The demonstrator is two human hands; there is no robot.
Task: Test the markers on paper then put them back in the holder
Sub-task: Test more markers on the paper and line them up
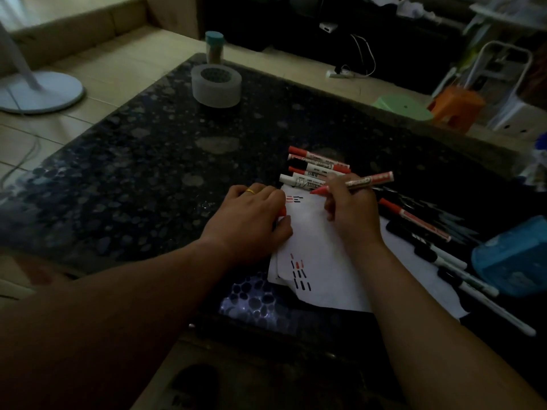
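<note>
A white sheet of paper (313, 253) lies on the dark stone table, marked with short red and black strokes. My right hand (349, 208) grips an uncapped red marker (364, 182), its tip touching the paper's far edge. My left hand (251, 214) rests on the paper's left side with fingers curled around a red cap (283, 211). Several capped red and black markers (316, 168) lie in a row just beyond the paper. More markers (438, 247) lie to the right, next to a blue holder (515, 258).
A round white container (215, 84) and a teal-lidded jar (214, 47) stand at the table's far left corner. A fan base (38, 93) sits on the floor to the left. Green and orange stools (429, 109) stand beyond the table's right edge.
</note>
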